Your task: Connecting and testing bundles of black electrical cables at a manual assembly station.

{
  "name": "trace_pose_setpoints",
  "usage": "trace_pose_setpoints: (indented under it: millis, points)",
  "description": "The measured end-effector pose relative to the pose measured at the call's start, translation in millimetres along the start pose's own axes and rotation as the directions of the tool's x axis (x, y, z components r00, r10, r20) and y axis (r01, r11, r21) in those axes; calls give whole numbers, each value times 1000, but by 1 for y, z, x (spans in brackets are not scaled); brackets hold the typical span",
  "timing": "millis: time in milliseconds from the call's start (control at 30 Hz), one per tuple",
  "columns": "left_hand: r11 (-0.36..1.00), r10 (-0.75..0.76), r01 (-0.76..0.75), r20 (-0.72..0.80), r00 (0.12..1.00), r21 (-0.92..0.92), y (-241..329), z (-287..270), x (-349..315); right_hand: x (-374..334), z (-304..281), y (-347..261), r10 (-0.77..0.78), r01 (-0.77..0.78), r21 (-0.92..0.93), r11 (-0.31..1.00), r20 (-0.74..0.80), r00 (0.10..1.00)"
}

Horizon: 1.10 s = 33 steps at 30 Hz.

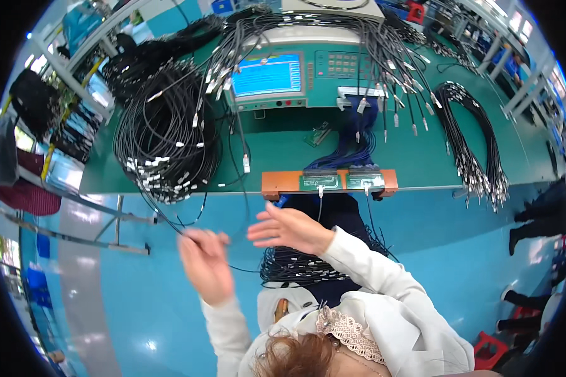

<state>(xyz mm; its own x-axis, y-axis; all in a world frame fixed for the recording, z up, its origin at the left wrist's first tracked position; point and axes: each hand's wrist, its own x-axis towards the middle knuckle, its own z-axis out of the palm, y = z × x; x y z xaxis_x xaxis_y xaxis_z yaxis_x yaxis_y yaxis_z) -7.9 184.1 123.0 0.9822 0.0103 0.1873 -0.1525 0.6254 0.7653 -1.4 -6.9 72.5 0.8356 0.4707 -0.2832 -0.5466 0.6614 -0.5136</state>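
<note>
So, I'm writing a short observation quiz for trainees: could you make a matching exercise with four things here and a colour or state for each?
1. Screen
2. Orange bar
3. Right hand
4. Large cable coil

A. Open, fingers extended
B. Black, left of the screen
C. Lit, mostly blue
D. Bearing two green circuit boards

Pairs: 1-C, 2-D, 3-A, 4-B

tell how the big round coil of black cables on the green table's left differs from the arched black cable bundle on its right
The round black cable coil is far thicker than the arched black cable bundle. The coil winds into loops; the bundle bends into an open arch. Both show pale connectors and lie on the green table.
</note>
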Motion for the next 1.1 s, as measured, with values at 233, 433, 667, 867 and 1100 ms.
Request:
trace_pose_setpoints:
  millis: [233, 433, 667, 867, 1100]
  points:
    - [941, -166, 230, 251, 954, -250, 49, -6, -88, -38, -18, -29, -186, 186, -9, 982, 9, 982]
    - [982, 80, -134, -351, 933, -133, 145, -96, -29, -189, -48, -22, -381, 223, -419, 880, -344, 858]
    - [965, -256, 248, -107, 961, -85, 116, -114, 22, -298, -129, -32, -702, 818, -277, 505, -683, 202]
    - [300, -476, -133, 269, 837, 945, -41, 30, -20, -236, -91, -28, -857, -36, -878, 477, -474, 202]
    - [-43, -229, -403, 384, 895, 914, -145, 62, -55, -135, -101, -5, -846, -237, -943, 231, -316, 429]
